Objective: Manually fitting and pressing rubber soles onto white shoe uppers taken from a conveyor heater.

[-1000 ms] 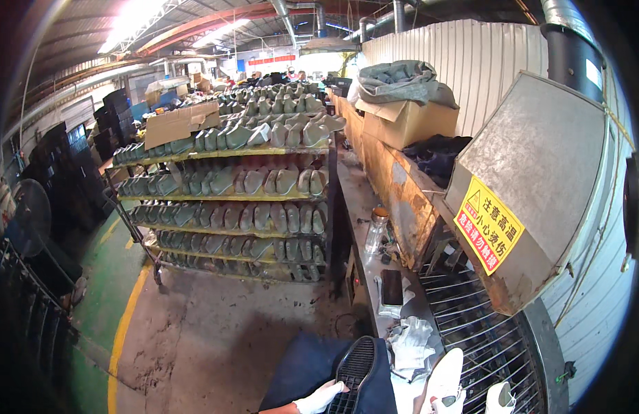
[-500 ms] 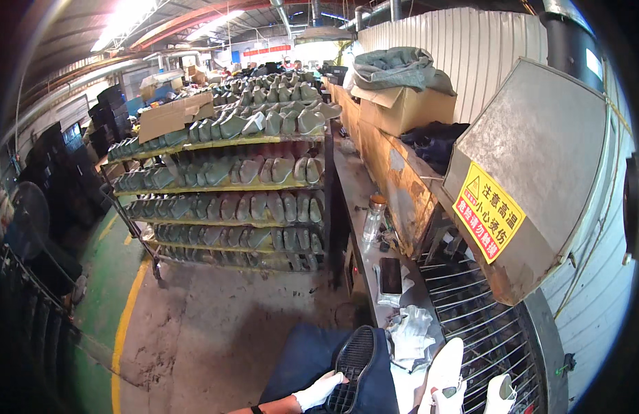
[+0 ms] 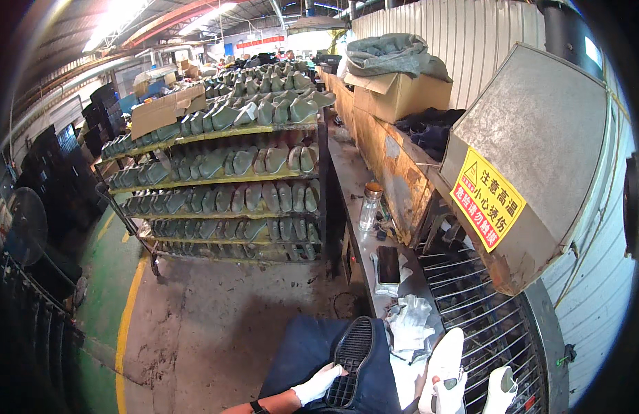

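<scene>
A black shoe sole [image 3: 358, 341] with a ribbed forepart and a grid of hollows towards the heel lies across dark blue cloth [image 3: 292, 355] at the lower middle. My left hand [image 3: 318, 385], in a white glove with the thumb tip bare, holds the near part of the sole by its left edge. The fingers under the sole are hidden. A black band circles that wrist. Just right of the cloth rest a white shoe [image 3: 446, 355] and another white shoe [image 3: 499, 391]. My right hand does not show.
Crumpled white gloves or cloth [image 3: 410, 324], a dark phone [image 3: 388, 264] and a glass jar [image 3: 369, 207] sit on the narrow bench. Beside them runs a metal bar rack [image 3: 471, 297] under a grey hood [image 3: 526, 145]. A shelf cart [image 3: 216, 181] loaded with shoe lasts stands ahead.
The view has shifted slightly, so the background sits a little higher. My left hand keeps its hold on the sole, which lies almost as before.
</scene>
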`<state>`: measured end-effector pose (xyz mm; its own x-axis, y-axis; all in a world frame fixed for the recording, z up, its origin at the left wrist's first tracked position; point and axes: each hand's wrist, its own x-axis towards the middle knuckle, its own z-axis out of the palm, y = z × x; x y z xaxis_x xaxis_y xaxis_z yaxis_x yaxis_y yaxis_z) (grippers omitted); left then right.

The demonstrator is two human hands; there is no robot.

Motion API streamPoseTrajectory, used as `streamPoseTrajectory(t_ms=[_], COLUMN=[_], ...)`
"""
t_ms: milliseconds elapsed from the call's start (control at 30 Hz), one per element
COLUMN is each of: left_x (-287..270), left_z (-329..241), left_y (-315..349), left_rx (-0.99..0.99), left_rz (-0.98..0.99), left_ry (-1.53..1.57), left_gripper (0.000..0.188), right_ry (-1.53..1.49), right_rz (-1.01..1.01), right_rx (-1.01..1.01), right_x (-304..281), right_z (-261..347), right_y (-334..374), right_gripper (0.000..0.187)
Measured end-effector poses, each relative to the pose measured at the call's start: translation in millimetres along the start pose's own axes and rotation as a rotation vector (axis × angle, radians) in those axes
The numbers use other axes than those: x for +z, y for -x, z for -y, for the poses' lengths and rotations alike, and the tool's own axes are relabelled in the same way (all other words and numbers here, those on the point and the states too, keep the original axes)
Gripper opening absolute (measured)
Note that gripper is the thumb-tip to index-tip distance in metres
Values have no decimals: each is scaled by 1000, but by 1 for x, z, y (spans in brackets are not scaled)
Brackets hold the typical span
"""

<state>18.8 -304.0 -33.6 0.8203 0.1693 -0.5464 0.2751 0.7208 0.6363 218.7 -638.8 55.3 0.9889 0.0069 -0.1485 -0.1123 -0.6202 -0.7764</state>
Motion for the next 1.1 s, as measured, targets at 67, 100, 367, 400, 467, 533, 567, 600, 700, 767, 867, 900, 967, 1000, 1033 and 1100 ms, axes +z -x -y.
streamPoseTrajectory(t_ms=[67, 100, 367, 400, 467, 533, 567, 600, 700, 767, 867, 900, 967, 1000, 1033, 1100], left_x=[2, 4, -4, -1, 2, 5, 6, 7, 4, 4, 7, 5, 5, 6, 7, 2], left_z=[-2, -3, 5, 4, 0, -4, -4, -5, -2, -2, -6, -6, -4, -3, -2, 1], left_y=[0, 1, -4, -3, -2, -2, -1, -1, -1, -1, 5, 8, 7, 2, -3, -3], left_rx=[-8, -12, 9, 11, 9, -28, -33, -29, -11, -5, -12, -2, -3, -1, 1, 17], left_rz=[5, -7, -1, 7, 15, -7, -6, -13, -22, -16, -9, -19, -15, -1, 12, -6], left_ry=[0, -5, -10, 12, 35, 37, 37, 33, 17, 3, 29, 31, 25, 10, -5, 7], left_gripper=[29, 29, 30, 30, 30, 29, 29, 28, 28, 28, 28, 28, 28, 28, 28, 27], right_ry=[24, 19, 72, 44, 19, 4, 7, 55, 38, -25, -72, -5, 63, 23, -17, -34], right_rz=[36, 34, 28, 33, 37, -4, -5, -1, 11, 11, 12, 31, 33, 15, -4, 34], right_rx=[39, 39, 83, 91, 103, 16, 20, 35, 34, 26, 33, 19, 15, 43, 71, 99], right_x=[-2, -2, -3, -1, 0, 0, -1, -3, -2, 2, 5, 6, 4, 1, -2, 2], right_z=[0, -2, 9, 2, -1, 5, 7, 10, 5, -7, -14, -11, -9, -11, -13, -12], right_y=[-1, -1, 3, 0, 0, 4, 5, 5, 3, -1, -5, -8, -6, -2, 1, -5], right_gripper=[115, 115, 118, 118, 119, 119, 119, 119, 117, 115, 116, 117, 118, 118, 118, 117])
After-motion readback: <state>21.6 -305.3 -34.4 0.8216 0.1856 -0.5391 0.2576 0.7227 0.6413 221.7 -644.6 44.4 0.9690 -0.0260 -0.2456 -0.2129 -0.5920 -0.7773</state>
